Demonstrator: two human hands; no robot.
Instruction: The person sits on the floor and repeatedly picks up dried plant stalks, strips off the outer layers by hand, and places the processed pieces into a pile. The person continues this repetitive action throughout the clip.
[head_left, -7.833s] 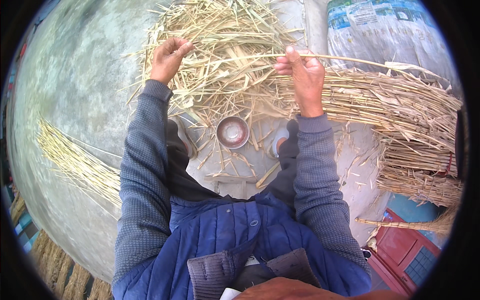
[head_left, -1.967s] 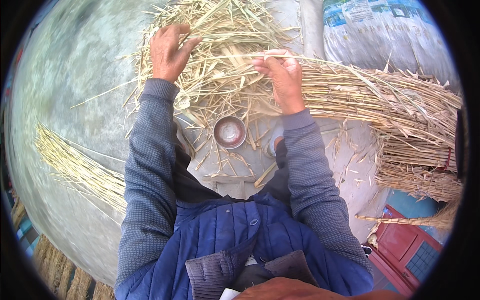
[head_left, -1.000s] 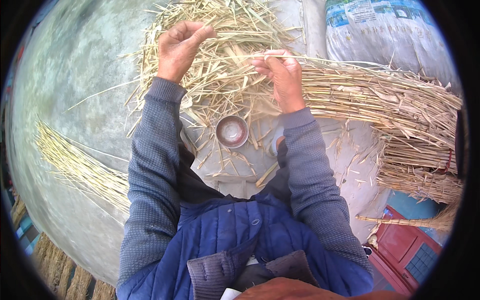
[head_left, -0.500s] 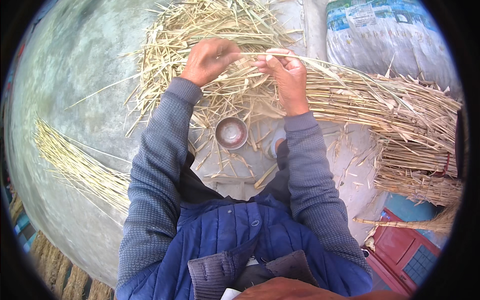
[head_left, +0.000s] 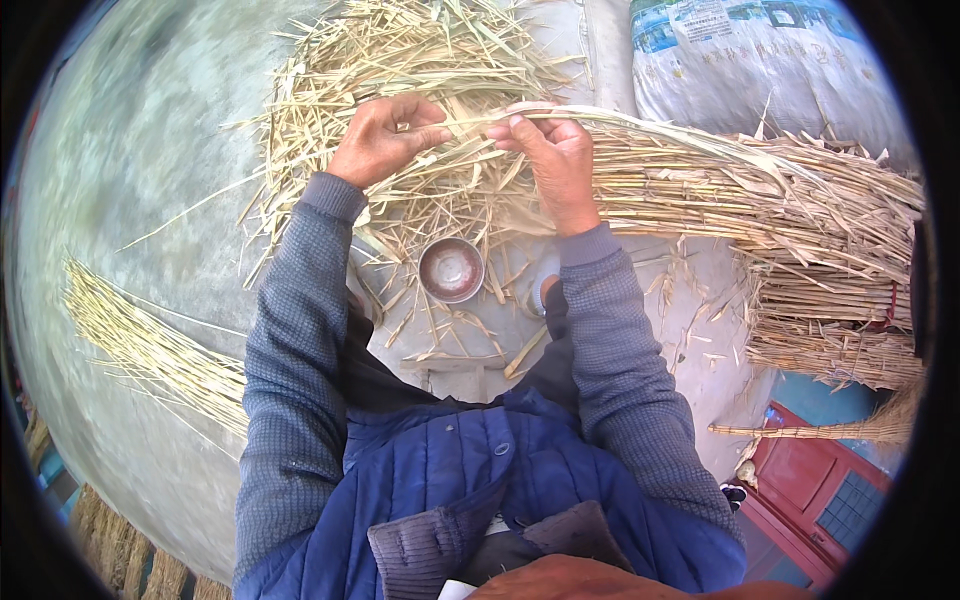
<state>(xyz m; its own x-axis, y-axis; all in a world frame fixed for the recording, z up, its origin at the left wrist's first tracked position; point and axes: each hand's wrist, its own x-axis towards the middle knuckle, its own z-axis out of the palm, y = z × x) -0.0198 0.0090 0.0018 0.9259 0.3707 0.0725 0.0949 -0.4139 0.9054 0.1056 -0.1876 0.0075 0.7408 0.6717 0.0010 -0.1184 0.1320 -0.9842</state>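
Note:
My right hand [head_left: 558, 162] is closed around a long dry stalk [head_left: 660, 129], thumb against fingers. From that hand the stalk and its pale, papery leaf stretch off to the right, over a thick bundle of stalks [head_left: 690, 185]. My left hand [head_left: 388, 138] is bent with thumb and forefinger brought together at the stalk's thin left end; that tip blends into the straw behind, so the exact grip is hard to see. Below both hands is a heap of loose straw and leaf scraps [head_left: 400, 60]. A small round metal bowl [head_left: 451, 270] stands between my feet.
A thin sheaf of yellowish stalks [head_left: 155, 345] lies on the concrete floor [head_left: 130, 180] at left. At the upper right sits a full white and blue sack [head_left: 760, 80]. More stacked bundles [head_left: 835, 365] and a red panelled door [head_left: 815, 470] are at right; brown bundles [head_left: 110, 535] lie lower left.
My left hand has drawn away leftward and slightly down, widening the gap between the hands. The right hand keeps its grip on the stalk. The whole view has shifted a little.

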